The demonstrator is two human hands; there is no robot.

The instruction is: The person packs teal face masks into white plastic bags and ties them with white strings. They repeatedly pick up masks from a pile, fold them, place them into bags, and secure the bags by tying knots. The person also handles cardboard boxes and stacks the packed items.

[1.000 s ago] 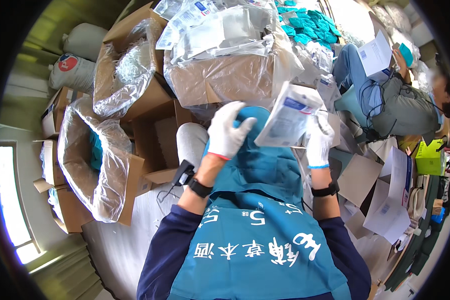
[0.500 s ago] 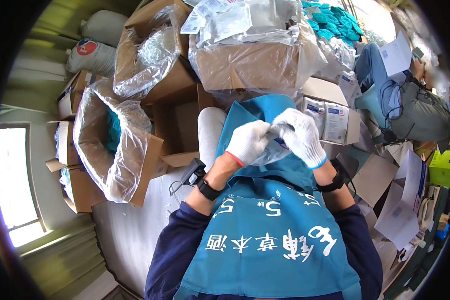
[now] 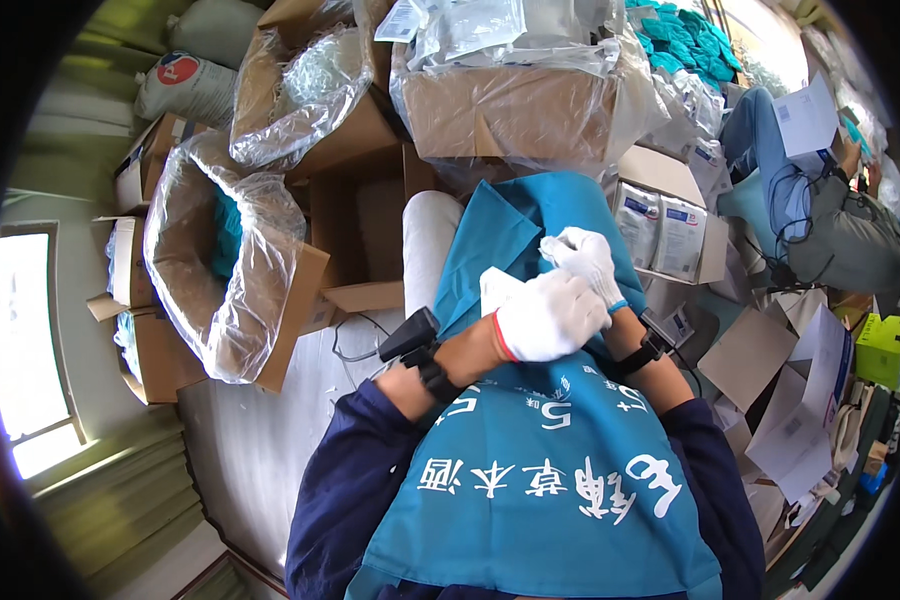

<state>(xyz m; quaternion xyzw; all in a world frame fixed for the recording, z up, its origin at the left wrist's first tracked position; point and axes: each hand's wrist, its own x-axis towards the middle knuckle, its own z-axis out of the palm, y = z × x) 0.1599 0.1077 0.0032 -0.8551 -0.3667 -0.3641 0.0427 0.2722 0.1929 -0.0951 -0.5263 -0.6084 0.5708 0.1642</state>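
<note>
White knit gloves cover both hands, held close together over my teal apron [image 3: 540,450]. My left hand [image 3: 552,318], red-cuffed, is curled and lies nearer to me, across the front of the other hand. Beside it juts the corner of a flat white packet [image 3: 497,290], mostly hidden by the glove. My right hand [image 3: 588,262], blue-cuffed, is bent just beyond, its fingertips pinched together. A small teal bit shows at those fingertips, too small to name. Black straps circle both wrists, the left one bearing a black box [image 3: 408,336].
Ahead stands a plastic-lined carton [image 3: 515,115] heaped with clear packets. An open box [image 3: 712,245] of white packets is at my right knee. To the left are an open carton [image 3: 355,240] and a lined carton [image 3: 295,315] with teal material inside. A seated person [image 3: 835,230] works at far right.
Both hands have drawn nearer to me, the left crossing rightward in front of the right. The clear printed pouch that hung below them is largely out of sight; a white corner shows instead.
</note>
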